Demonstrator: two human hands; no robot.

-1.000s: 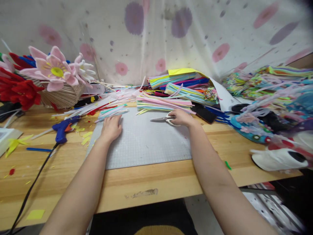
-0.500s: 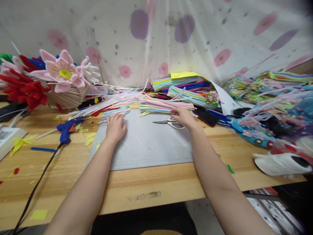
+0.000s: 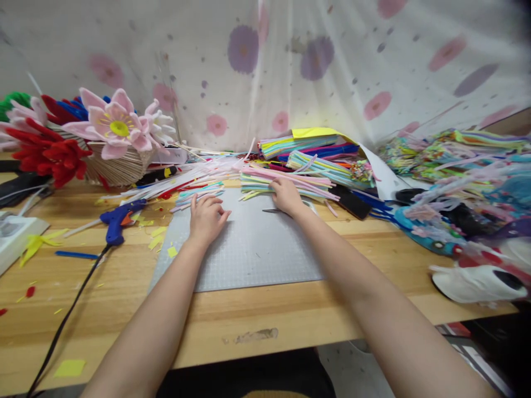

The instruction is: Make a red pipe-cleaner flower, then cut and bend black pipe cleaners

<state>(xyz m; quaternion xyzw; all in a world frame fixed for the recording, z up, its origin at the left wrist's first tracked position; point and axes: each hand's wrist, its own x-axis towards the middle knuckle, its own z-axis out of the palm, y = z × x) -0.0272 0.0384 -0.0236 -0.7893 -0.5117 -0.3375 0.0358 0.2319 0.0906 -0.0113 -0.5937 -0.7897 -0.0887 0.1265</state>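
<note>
1. Clock directions are read from the middle of the flat grey gridded mat point(image 3: 257, 262), with twelve pointing away from the person; the mat lies on the pale wooden table point(image 3: 307, 318).
2. At one o'clock, along the mat's far edge, lies the thick bundle of pink, yellow, green and blue fuzzy stems point(image 3: 305, 181).
3. The right hand point(image 3: 287, 196) is at that bundle's near side, its fingers partly curled at the stems; whether it grips any, I cannot tell.
4. Metal-bladed scissors with pale handles point(image 3: 271, 210) lie below the right hand, partly hidden by the wrist.
5. The left hand point(image 3: 208, 217) is at ten o'clock, fingers loosely bent, thumb apart, with nothing seen in its grasp.
6. Just beyond it, at eleven, lies a smaller bunch of pastel fuzzy stems point(image 3: 207, 190).
7. A blue glue gun with an orange trigger point(image 3: 116, 221) lies at nine.
8. At ten, farther off, is a pink fuzzy flower with a yellow centre point(image 3: 119, 128).
9. A white spool-like roll with a dark end point(image 3: 473, 283) lies at three.
</note>
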